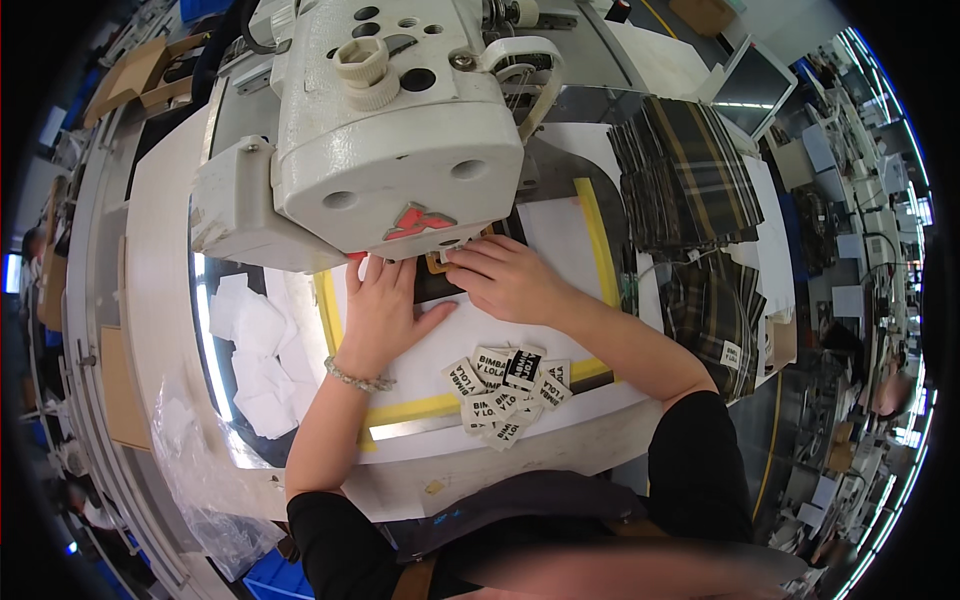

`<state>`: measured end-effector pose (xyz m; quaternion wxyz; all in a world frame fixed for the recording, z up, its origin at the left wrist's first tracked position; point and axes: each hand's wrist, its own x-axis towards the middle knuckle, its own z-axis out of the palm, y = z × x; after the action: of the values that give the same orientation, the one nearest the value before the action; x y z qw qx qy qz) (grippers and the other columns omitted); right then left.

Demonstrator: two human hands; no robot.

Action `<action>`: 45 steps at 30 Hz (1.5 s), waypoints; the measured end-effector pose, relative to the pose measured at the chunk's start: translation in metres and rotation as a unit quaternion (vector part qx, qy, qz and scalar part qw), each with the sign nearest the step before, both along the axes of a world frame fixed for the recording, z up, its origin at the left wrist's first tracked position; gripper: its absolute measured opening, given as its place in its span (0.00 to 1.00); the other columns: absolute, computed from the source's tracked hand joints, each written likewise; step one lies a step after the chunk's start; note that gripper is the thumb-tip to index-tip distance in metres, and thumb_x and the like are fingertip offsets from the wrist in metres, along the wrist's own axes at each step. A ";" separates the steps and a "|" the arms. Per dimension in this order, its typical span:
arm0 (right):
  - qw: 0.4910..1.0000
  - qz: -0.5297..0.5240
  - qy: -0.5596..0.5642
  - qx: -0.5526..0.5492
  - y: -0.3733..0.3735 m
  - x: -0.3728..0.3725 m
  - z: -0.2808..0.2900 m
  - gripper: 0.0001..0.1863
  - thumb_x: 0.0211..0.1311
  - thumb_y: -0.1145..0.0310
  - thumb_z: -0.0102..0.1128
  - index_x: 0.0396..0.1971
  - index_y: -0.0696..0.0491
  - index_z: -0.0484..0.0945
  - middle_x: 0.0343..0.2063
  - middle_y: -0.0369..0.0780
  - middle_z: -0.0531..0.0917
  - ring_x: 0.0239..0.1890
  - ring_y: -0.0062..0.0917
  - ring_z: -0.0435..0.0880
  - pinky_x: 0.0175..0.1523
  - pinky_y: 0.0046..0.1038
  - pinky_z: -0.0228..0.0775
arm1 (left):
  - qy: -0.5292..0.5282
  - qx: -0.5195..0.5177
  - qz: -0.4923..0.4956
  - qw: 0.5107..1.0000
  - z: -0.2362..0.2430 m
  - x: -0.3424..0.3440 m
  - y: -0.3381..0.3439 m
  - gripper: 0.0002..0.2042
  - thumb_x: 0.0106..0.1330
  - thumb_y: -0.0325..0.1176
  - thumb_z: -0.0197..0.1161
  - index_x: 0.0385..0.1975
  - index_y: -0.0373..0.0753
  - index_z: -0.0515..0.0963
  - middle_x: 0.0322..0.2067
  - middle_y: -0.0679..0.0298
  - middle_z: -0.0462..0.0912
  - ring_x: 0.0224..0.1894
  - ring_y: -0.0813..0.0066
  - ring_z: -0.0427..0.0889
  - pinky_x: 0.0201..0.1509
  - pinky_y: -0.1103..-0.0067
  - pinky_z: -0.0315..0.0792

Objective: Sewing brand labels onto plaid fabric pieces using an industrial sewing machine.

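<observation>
Under the head of a white industrial sewing machine (400, 190), a dark piece of fabric (433, 288) lies on a white sheet. My left hand (385, 315) rests flat beside it, fingers stretched forward and thumb out to the right. From the right, my right hand (510, 280) reaches in with bent fingers, their tips at a small brass-coloured frame (438, 262) below the machine head. What those fingertips hold is hidden. Nearer to me lies a loose pile of woven labels (505, 395), mostly white with black lettering, one black.
Stacked dark plaid fabric pieces (690, 175) stand at the right, with more plaid pieces (710, 320) nearer. White paper squares (255, 350) are scattered at the left. Yellow tape (600, 240) borders the work sheet. A clear plastic bag (205, 480) hangs at the table's left front edge.
</observation>
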<state>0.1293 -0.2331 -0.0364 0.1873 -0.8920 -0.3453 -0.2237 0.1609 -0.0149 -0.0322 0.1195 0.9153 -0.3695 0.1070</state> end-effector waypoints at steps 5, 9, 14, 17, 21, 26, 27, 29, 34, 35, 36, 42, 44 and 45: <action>0.999 -0.024 0.009 0.025 0.001 0.003 -0.005 0.15 0.49 0.73 0.62 0.41 0.54 0.80 0.44 0.39 0.82 0.46 0.32 0.80 0.57 0.35 0.72 | 0.002 -0.013 0.000 1.000 0.002 0.001 -0.002 0.37 0.53 0.59 0.64 0.56 0.34 0.72 0.54 0.59 0.75 0.60 0.62 0.68 0.68 0.61 0.51; 0.999 -0.036 -0.001 0.029 0.000 0.005 -0.008 0.16 0.51 0.71 0.62 0.42 0.54 0.80 0.44 0.39 0.82 0.47 0.32 0.79 0.59 0.36 0.70 | -0.001 -0.017 0.003 1.000 0.003 0.001 -0.003 0.37 0.53 0.59 0.65 0.55 0.33 0.72 0.53 0.59 0.75 0.58 0.62 0.69 0.66 0.60 0.54; 0.997 -0.070 -0.013 -0.008 -0.001 0.004 -0.005 0.15 0.52 0.69 0.62 0.42 0.52 0.81 0.43 0.37 0.82 0.49 0.28 0.78 0.62 0.36 0.64 | -0.015 -0.020 0.006 1.000 0.000 -0.001 -0.005 0.37 0.53 0.58 0.65 0.54 0.33 0.73 0.50 0.60 0.76 0.56 0.62 0.71 0.64 0.60 0.56; 0.996 -0.085 -0.013 -0.002 -0.003 0.003 -0.005 0.14 0.52 0.68 0.62 0.42 0.50 0.81 0.43 0.36 0.82 0.48 0.26 0.79 0.63 0.36 0.62 | -0.037 -0.012 0.009 0.999 -0.001 -0.002 -0.007 0.36 0.53 0.59 0.64 0.54 0.33 0.73 0.49 0.59 0.77 0.54 0.61 0.72 0.63 0.60 0.57; 0.995 -0.094 -0.023 -0.004 -0.001 0.002 -0.006 0.14 0.53 0.68 0.62 0.42 0.49 0.81 0.43 0.35 0.81 0.48 0.24 0.78 0.63 0.38 0.60 | -0.055 -0.025 0.005 0.998 -0.002 -0.002 -0.006 0.36 0.54 0.59 0.63 0.53 0.32 0.74 0.49 0.58 0.77 0.53 0.61 0.72 0.62 0.61 0.57; 0.995 -0.098 -0.017 -0.010 -0.002 0.002 -0.008 0.15 0.53 0.67 0.62 0.42 0.48 0.81 0.44 0.35 0.81 0.48 0.24 0.78 0.62 0.40 0.57 | -0.055 -0.020 0.009 0.998 -0.001 -0.003 -0.007 0.36 0.54 0.59 0.63 0.52 0.32 0.74 0.49 0.58 0.77 0.53 0.61 0.72 0.62 0.61 0.56; 0.995 -0.098 -0.017 -0.009 -0.002 0.002 -0.009 0.15 0.53 0.67 0.62 0.42 0.48 0.81 0.44 0.35 0.81 0.48 0.24 0.78 0.62 0.40 0.57 | -0.059 -0.020 0.010 0.998 -0.001 -0.003 -0.007 0.36 0.54 0.59 0.63 0.52 0.32 0.74 0.49 0.58 0.76 0.53 0.61 0.72 0.62 0.61 0.56; 0.995 -0.100 -0.019 -0.012 -0.002 0.002 -0.009 0.15 0.52 0.67 0.62 0.42 0.48 0.81 0.44 0.34 0.81 0.48 0.24 0.78 0.62 0.41 0.56 | -0.063 -0.019 0.009 0.998 -0.001 -0.003 -0.007 0.36 0.54 0.59 0.63 0.52 0.32 0.74 0.50 0.58 0.76 0.53 0.61 0.72 0.62 0.61 0.56; 0.993 -0.104 -0.046 -0.020 -0.002 0.004 -0.013 0.14 0.51 0.65 0.61 0.40 0.47 0.80 0.44 0.33 0.80 0.48 0.24 0.76 0.63 0.44 0.53 | -0.020 -0.007 0.016 1.000 0.001 -0.003 -0.008 0.36 0.54 0.57 0.64 0.57 0.35 0.72 0.54 0.56 0.74 0.58 0.60 0.70 0.63 0.62 0.55; 0.993 -0.105 -0.052 -0.023 -0.002 0.004 -0.013 0.14 0.51 0.64 0.61 0.40 0.47 0.80 0.44 0.33 0.80 0.48 0.24 0.76 0.63 0.44 0.53 | -0.020 -0.007 0.015 1.000 0.000 -0.003 -0.008 0.36 0.54 0.57 0.64 0.57 0.35 0.72 0.54 0.56 0.74 0.58 0.60 0.70 0.63 0.62 0.55; 0.993 -0.106 -0.052 -0.022 -0.002 0.004 -0.013 0.14 0.51 0.64 0.61 0.40 0.47 0.80 0.44 0.33 0.80 0.48 0.24 0.76 0.63 0.44 0.53 | -0.037 -0.014 0.012 0.999 0.000 -0.003 -0.009 0.36 0.54 0.58 0.64 0.55 0.33 0.73 0.52 0.57 0.75 0.55 0.61 0.71 0.63 0.61 0.55; 0.992 -0.110 -0.057 -0.026 -0.001 0.004 -0.014 0.14 0.51 0.64 0.61 0.39 0.47 0.80 0.44 0.33 0.79 0.47 0.23 0.76 0.63 0.44 0.52 | -0.045 -0.021 0.009 0.999 0.002 -0.004 -0.009 0.36 0.54 0.59 0.64 0.53 0.31 0.74 0.51 0.57 0.75 0.54 0.61 0.71 0.63 0.61 0.56; 0.992 -0.113 -0.060 -0.022 -0.001 0.004 -0.014 0.13 0.51 0.64 0.61 0.39 0.46 0.80 0.43 0.32 0.79 0.48 0.23 0.76 0.63 0.44 0.51 | -0.044 -0.024 0.008 0.999 0.002 -0.004 -0.009 0.36 0.54 0.58 0.64 0.53 0.31 0.74 0.52 0.57 0.75 0.55 0.61 0.71 0.63 0.60 0.56; 0.991 -0.115 -0.061 -0.022 -0.001 0.004 -0.015 0.13 0.51 0.64 0.61 0.39 0.46 0.80 0.43 0.32 0.79 0.48 0.23 0.76 0.63 0.44 0.51 | -0.047 -0.021 0.010 0.999 0.001 -0.004 -0.010 0.36 0.54 0.58 0.64 0.53 0.31 0.74 0.52 0.57 0.74 0.55 0.61 0.71 0.63 0.60 0.56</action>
<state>0.1336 -0.2338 -0.0509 0.1193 -0.9144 -0.2563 -0.2899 0.1566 -0.0244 -0.0310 0.1207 0.9100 -0.3635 0.1586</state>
